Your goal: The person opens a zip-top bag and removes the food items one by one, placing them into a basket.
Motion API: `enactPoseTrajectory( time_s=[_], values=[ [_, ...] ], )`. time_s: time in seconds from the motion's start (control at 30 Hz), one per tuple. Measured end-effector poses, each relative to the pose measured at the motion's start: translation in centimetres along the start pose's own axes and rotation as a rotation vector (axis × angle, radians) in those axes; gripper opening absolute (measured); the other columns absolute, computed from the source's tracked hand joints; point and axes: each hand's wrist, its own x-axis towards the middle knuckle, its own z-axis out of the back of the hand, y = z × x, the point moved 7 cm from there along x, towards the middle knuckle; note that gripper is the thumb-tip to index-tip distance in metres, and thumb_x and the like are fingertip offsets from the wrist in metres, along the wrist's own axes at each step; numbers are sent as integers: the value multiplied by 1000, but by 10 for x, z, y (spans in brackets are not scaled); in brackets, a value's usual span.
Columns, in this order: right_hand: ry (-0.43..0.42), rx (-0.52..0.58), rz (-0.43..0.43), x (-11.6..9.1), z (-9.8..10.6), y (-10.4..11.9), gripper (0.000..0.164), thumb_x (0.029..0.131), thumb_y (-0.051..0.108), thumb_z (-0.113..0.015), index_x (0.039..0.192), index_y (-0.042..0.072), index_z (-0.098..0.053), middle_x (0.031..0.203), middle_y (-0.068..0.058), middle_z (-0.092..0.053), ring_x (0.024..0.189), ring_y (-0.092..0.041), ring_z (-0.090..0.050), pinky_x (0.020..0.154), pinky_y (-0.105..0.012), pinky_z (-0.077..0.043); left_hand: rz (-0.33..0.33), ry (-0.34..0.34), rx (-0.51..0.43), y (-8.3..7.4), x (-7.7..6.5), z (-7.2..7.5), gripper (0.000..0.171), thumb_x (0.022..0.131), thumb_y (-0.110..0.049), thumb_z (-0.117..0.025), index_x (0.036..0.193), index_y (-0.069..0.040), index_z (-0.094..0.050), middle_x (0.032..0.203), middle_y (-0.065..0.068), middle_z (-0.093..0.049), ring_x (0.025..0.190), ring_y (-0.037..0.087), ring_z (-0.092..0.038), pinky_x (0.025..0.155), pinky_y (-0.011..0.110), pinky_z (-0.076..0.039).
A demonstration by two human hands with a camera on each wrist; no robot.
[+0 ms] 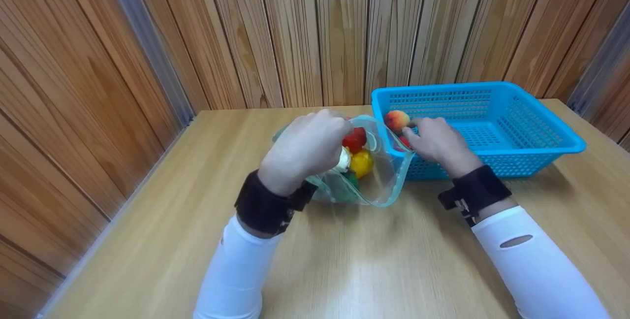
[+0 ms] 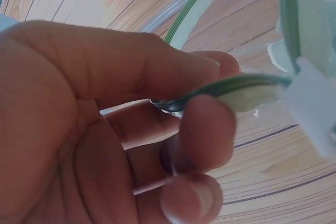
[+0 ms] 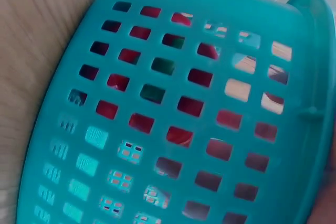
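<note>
A clear mesh-like bag (image 1: pixel 389 181) with a pale green rim stands on the table, its mouth toward the basket. My left hand (image 1: pixel 307 144) pinches the bag's green-edged rim (image 2: pixel 247 81) between thumb and fingers. Inside the bag lie a red item (image 1: pixel 355 140), a yellow item (image 1: pixel 362 163), a white one (image 1: pixel 343 160) and something green (image 1: pixel 350 179). My right hand (image 1: pixel 435 139) is over the left end of the blue basket (image 1: pixel 541 149), its fingertips beside a peach (image 1: pixel 396 121) and a red item (image 1: pixel 404 142). Those fingertips are partly hidden, so their grip is unclear.
The wooden table (image 1: pixel 354 260) stretches in front of the bag and basket. Wood-panelled walls (image 1: pixel 339 33) rise behind and to the left. In the right wrist view, the slotted basket wall (image 3: pixel 173 82) fills most of the picture, with red and green things showing through.
</note>
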Motion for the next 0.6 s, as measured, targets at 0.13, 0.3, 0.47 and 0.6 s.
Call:
enactPoseTrajectory(
  time_s=[0.13,0.3,0.47,0.6],
  values=[
    [-316,72,103,-9,23,16,38,101,28,-48,122,1,-65,85,-18,-67,60,-25,-54,53,-31,-43,9,15,-15,0,0,0,19,93,0,-59,105,-6,-72,85,7,-61,70,22,-57,61,24,-50],
    [-681,124,485,-39,49,54,23,98,15,-55,94,-1,-71,81,-16,-71,64,-27,-61,61,-36,-52,32,43,-22,1,1,0,20,93,0,-58,105,-6,-71,86,7,-62,70,22,-57,62,25,-51],
    [-927,204,887,-80,51,91,15,90,7,-57,90,-1,-70,76,-12,-67,62,-23,-60,57,-36,-55,46,58,-9,2,0,0,17,92,-2,-63,105,-8,-72,88,6,-62,72,22,-58,65,25,-53],
    [-1100,237,1110,-105,41,106,14,89,10,-58,89,-1,-68,74,-12,-63,57,-23,-54,52,-35,-51,45,58,-23,2,0,-1,16,93,-1,-61,103,-8,-71,87,7,-61,71,22,-58,64,25,-52]
  ],
)
